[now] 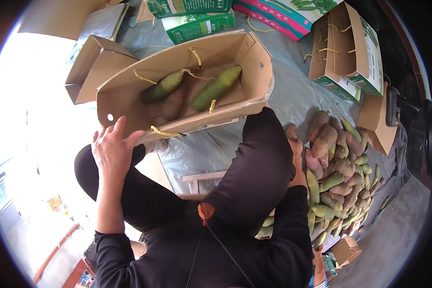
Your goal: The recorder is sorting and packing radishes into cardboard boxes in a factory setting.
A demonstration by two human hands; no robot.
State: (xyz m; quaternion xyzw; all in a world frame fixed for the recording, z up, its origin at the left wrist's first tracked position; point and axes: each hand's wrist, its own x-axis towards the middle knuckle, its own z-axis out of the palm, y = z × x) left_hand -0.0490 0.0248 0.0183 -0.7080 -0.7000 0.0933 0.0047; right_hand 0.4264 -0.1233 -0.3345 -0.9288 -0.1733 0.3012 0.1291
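A long open cardboard box (177, 57) with yellow rope handles lies tilted in front of me and touches my raised knee. Inside it are two green radishes (216, 89) and a brown, soil-covered radish (174, 103). My left hand (113, 149) rests at the box's near left corner, thumb and fingers spread over its edge. Beyond my right knee, partly covered by it, my right hand (297, 156) is closed around a brownish radish (291, 132) at the edge of the pile. Some of its fingers are hidden.
A large pile of green and muddy radishes (343, 165) lies on the right. Other cardboard boxes stand around: one at left (98, 69), green-printed ones (199, 29) at the back, more at upper right (343, 53). Plastic sheeting (293, 72) covers the ground. Another person's arm (318, 266) shows at lower right.
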